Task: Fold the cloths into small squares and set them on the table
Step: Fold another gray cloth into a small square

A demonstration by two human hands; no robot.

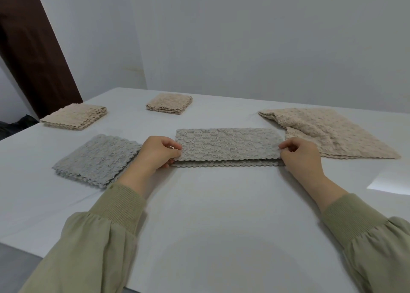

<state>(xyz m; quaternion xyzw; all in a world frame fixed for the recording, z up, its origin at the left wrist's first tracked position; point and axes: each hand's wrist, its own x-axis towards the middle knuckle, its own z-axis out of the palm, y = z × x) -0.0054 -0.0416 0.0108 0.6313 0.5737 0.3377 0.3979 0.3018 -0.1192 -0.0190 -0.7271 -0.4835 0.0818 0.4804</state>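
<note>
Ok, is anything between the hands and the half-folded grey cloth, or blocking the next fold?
Nothing visible. The left hand and right hand pinch the ends of the grey strip. The folded grey cloth lies just left of it and the loose beige cloth just right, neither on top.

Grey cloth half-folded, mid-table

- Left sleeve, lower left of frame: olive-green woven fabric, loose, gathered into puckers above the cuff.
- Left cuff: ribbed knit, same olive green.
- Right sleeve, lower right: matching fabric; right cuff ribbed likewise.
- Left hand, right hand: bare.
</note>
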